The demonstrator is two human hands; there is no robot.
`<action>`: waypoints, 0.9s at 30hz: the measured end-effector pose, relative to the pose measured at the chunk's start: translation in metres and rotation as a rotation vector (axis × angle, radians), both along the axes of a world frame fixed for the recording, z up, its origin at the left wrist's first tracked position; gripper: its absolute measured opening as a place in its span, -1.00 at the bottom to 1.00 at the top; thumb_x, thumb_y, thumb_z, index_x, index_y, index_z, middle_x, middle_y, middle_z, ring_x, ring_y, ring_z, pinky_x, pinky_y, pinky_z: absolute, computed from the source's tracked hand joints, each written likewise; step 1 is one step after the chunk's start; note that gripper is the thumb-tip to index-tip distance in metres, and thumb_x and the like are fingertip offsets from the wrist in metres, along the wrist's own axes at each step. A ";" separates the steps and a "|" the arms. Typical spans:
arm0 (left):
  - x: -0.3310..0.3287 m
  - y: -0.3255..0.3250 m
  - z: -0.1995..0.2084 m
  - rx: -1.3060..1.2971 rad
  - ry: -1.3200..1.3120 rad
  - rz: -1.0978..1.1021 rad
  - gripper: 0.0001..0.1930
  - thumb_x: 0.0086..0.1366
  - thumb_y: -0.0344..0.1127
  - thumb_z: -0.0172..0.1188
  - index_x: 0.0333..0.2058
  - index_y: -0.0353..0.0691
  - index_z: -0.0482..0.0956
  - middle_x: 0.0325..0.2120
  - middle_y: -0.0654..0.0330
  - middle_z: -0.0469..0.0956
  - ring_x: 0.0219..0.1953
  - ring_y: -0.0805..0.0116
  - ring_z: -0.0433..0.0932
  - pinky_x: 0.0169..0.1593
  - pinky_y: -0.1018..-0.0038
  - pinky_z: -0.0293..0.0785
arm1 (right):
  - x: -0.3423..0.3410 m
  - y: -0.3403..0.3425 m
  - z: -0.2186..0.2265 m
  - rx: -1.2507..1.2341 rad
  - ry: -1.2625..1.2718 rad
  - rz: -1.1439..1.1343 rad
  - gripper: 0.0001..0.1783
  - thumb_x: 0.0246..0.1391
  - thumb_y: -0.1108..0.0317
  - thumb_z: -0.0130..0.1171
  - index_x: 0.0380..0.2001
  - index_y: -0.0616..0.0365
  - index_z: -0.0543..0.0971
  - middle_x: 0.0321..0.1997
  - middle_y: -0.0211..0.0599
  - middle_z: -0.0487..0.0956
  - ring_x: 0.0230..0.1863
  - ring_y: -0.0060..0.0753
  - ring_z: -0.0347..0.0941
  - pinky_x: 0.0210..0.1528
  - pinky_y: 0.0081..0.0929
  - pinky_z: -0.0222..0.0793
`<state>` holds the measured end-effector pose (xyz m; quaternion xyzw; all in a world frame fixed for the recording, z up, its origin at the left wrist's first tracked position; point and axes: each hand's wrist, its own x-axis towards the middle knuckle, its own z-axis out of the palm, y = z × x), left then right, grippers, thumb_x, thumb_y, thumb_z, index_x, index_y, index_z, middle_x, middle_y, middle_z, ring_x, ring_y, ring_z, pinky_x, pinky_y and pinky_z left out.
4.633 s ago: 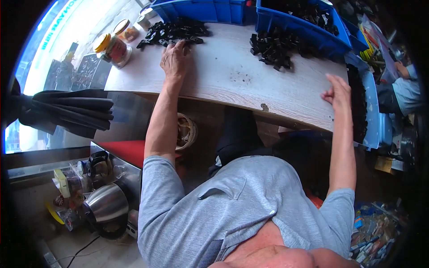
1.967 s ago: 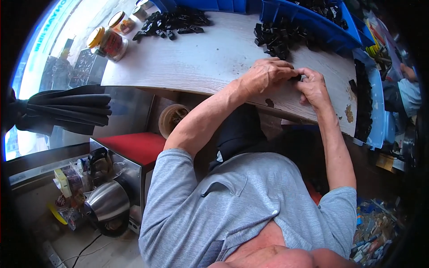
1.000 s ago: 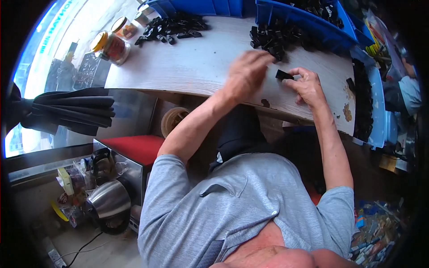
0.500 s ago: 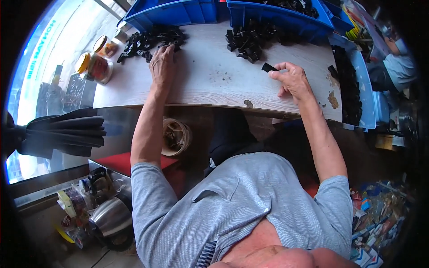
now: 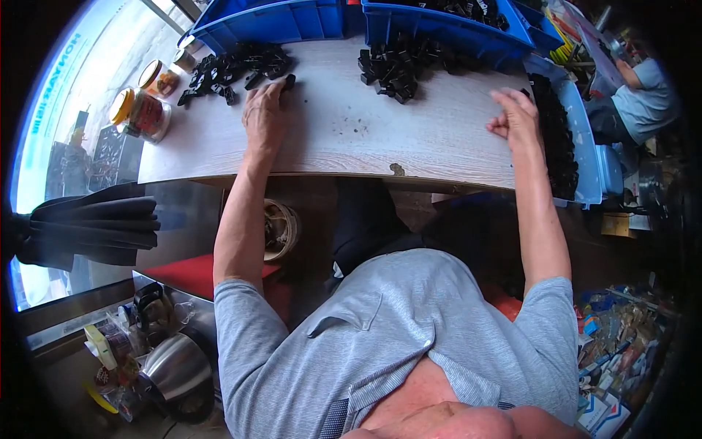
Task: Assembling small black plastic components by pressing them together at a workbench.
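Note:
My left hand (image 5: 264, 115) rests at the left of the table, its fingertips pinching a small black plastic piece (image 5: 289, 82). Just beyond it lies a loose pile of similar black pieces (image 5: 227, 72). At the table's right edge, my right hand (image 5: 518, 118) hovers with fingers apart and partly bent. I see no piece between its fingers, though they are a little blurred. Beside it stands a light blue crate (image 5: 587, 157) holding many black pieces. A second pile of black pieces (image 5: 395, 73) sits at the far middle of the table.
Two blue bins (image 5: 274, 25) (image 5: 450, 33) stand along the far edge of the worn wooden table (image 5: 329, 150). Lidded jars (image 5: 142, 115) are at the left by the window. Below the table is a bucket (image 5: 281, 230). Another person (image 5: 643, 102) sits at the far right.
My right hand has moved right to the table's edge, and the black piece it held no longer shows. My left hand has taken a black piece from beside the left pile.

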<state>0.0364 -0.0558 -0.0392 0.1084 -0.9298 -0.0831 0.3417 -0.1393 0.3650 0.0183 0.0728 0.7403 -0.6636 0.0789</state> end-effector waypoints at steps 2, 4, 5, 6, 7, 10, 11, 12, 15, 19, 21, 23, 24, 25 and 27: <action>-0.001 0.012 0.001 0.013 0.010 -0.028 -0.69 0.19 -0.39 0.19 -0.06 -0.12 0.65 -0.20 0.11 0.68 -0.14 0.02 0.57 0.01 0.25 0.46 | 0.012 -0.023 0.004 -0.038 -0.006 0.201 -0.52 -0.04 0.33 0.45 -0.02 0.15 0.56 -0.72 -0.47 0.37 -0.73 -0.51 0.44 -0.63 -0.43 0.56; 0.000 0.030 0.010 0.059 -0.038 -0.046 -0.69 0.21 -0.38 0.21 -0.05 -0.12 0.66 -0.17 0.11 0.67 -0.11 0.04 0.58 0.03 0.25 0.46 | 0.019 -0.046 0.002 0.021 -0.004 0.276 -0.50 -0.04 0.34 0.44 0.01 0.15 0.56 -0.71 -0.45 0.41 -0.73 -0.53 0.44 -0.65 -0.45 0.53; 0.000 0.037 0.013 0.105 -0.087 -0.058 -0.70 0.22 -0.38 0.22 -0.05 -0.12 0.66 -0.15 0.11 0.67 -0.08 0.05 0.58 0.06 0.25 0.46 | 0.022 -0.057 0.002 0.082 -0.002 0.357 -0.48 -0.04 0.36 0.44 0.04 0.14 0.55 -0.69 -0.42 0.44 -0.73 -0.55 0.43 -0.68 -0.47 0.51; -0.001 0.041 0.012 0.098 -0.078 -0.059 -0.71 0.23 -0.36 0.24 -0.05 -0.14 0.66 -0.18 0.11 0.68 -0.13 0.06 0.59 0.03 0.24 0.47 | 0.025 -0.068 0.004 0.082 -0.001 0.356 -0.48 -0.04 0.36 0.44 0.04 0.14 0.55 -0.69 -0.42 0.44 -0.73 -0.55 0.43 -0.68 -0.47 0.51; 0.002 0.042 0.012 0.096 -0.080 -0.050 -0.71 0.23 -0.36 0.24 -0.05 -0.14 0.66 -0.18 0.11 0.68 -0.13 0.06 0.59 0.03 0.24 0.47 | 0.028 -0.082 0.005 0.158 0.003 0.435 -0.47 -0.04 0.33 0.43 0.05 0.09 0.55 -0.70 -0.46 0.43 -0.75 -0.59 0.40 -0.67 -0.50 0.49; 0.001 0.046 0.013 0.097 -0.042 -0.077 -0.73 0.25 -0.32 0.25 -0.06 -0.15 0.66 -0.19 0.12 0.69 -0.15 0.07 0.59 -0.01 0.25 0.49 | 0.033 -0.101 0.009 0.282 0.037 0.536 -0.47 -0.03 0.31 0.42 0.07 0.04 0.56 -0.71 -0.48 0.43 -0.78 -0.63 0.35 -0.69 -0.53 0.43; 0.000 0.047 0.014 0.085 -0.048 -0.068 -0.73 0.26 -0.30 0.26 -0.07 -0.15 0.67 -0.20 0.12 0.69 -0.16 0.07 0.59 -0.02 0.26 0.49 | 0.032 -0.104 0.010 0.326 0.067 0.567 -0.48 -0.02 0.31 0.41 0.06 0.03 0.57 -0.71 -0.47 0.44 -0.80 -0.63 0.33 -0.72 -0.53 0.38; -0.001 0.047 0.014 0.072 -0.055 -0.060 -0.74 0.27 -0.29 0.26 -0.08 -0.15 0.67 -0.20 0.12 0.69 -0.17 0.08 0.59 -0.03 0.26 0.50 | 0.030 -0.106 0.004 0.332 0.098 0.564 -0.49 -0.02 0.31 0.41 0.06 0.05 0.58 -0.70 -0.48 0.44 -0.82 -0.63 0.30 -0.78 -0.52 0.30; 0.000 0.047 0.014 0.027 -0.049 -0.057 -0.75 0.27 -0.29 0.26 -0.08 -0.15 0.67 -0.21 0.13 0.69 -0.18 0.10 0.60 -0.04 0.27 0.51 | 0.029 -0.110 0.002 0.358 0.134 0.588 -0.52 -0.02 0.32 0.41 0.01 0.08 0.58 -0.71 -0.51 0.41 -0.83 -0.63 0.26 -0.80 -0.53 0.25; 0.001 0.046 0.013 0.022 -0.049 -0.068 -0.75 0.27 -0.28 0.26 -0.09 -0.16 0.67 -0.22 0.13 0.69 -0.19 0.11 0.60 -0.04 0.28 0.51 | 0.029 -0.108 -0.002 0.352 0.162 0.623 -0.59 -0.02 0.33 0.41 -0.07 0.11 0.59 -0.72 -0.54 0.37 -0.83 -0.64 0.25 -0.79 -0.56 0.24; 0.003 0.048 0.015 0.041 -0.081 -0.074 -0.75 0.27 -0.30 0.27 -0.08 -0.16 0.66 -0.23 0.14 0.70 -0.19 0.14 0.60 -0.05 0.28 0.51 | 0.033 -0.105 -0.002 0.370 0.183 0.629 -0.68 -0.02 0.35 0.40 -0.17 0.13 0.57 -0.72 -0.57 0.34 -0.82 -0.66 0.26 -0.78 -0.58 0.24; 0.004 0.050 0.017 0.057 -0.065 -0.081 -0.75 0.26 -0.33 0.27 -0.08 -0.17 0.66 -0.24 0.13 0.70 -0.19 0.13 0.60 -0.05 0.28 0.51 | 0.033 -0.102 -0.003 0.384 0.164 0.636 -0.69 -0.03 0.36 0.39 -0.20 0.13 0.56 -0.71 -0.56 0.35 -0.81 -0.66 0.27 -0.78 -0.58 0.25; 0.005 0.051 0.017 0.073 -0.051 -0.087 -0.74 0.25 -0.36 0.27 -0.08 -0.18 0.66 -0.25 0.13 0.70 -0.20 0.13 0.60 -0.06 0.29 0.51 | 0.033 -0.100 -0.004 0.398 0.143 0.644 -0.71 -0.03 0.37 0.39 -0.23 0.14 0.55 -0.70 -0.55 0.37 -0.80 -0.66 0.27 -0.77 -0.57 0.26; 0.005 0.050 0.017 0.073 -0.050 -0.087 -0.74 0.25 -0.36 0.27 -0.08 -0.18 0.66 -0.25 0.13 0.70 -0.20 0.13 0.60 -0.06 0.29 0.51 | 0.034 -0.099 -0.003 0.398 0.144 0.643 -0.71 -0.03 0.37 0.39 -0.23 0.14 0.55 -0.70 -0.55 0.37 -0.80 -0.66 0.27 -0.77 -0.57 0.26; 0.006 0.049 0.016 0.101 0.043 -0.143 -0.73 0.25 -0.41 0.29 -0.06 -0.18 0.66 -0.31 0.13 0.69 -0.31 0.23 0.64 -0.19 0.36 0.56 | 0.036 -0.096 -0.003 0.421 0.115 0.681 -0.70 -0.03 0.36 0.39 -0.22 0.16 0.56 -0.56 -0.40 0.53 -0.78 -0.64 0.32 -0.76 -0.58 0.32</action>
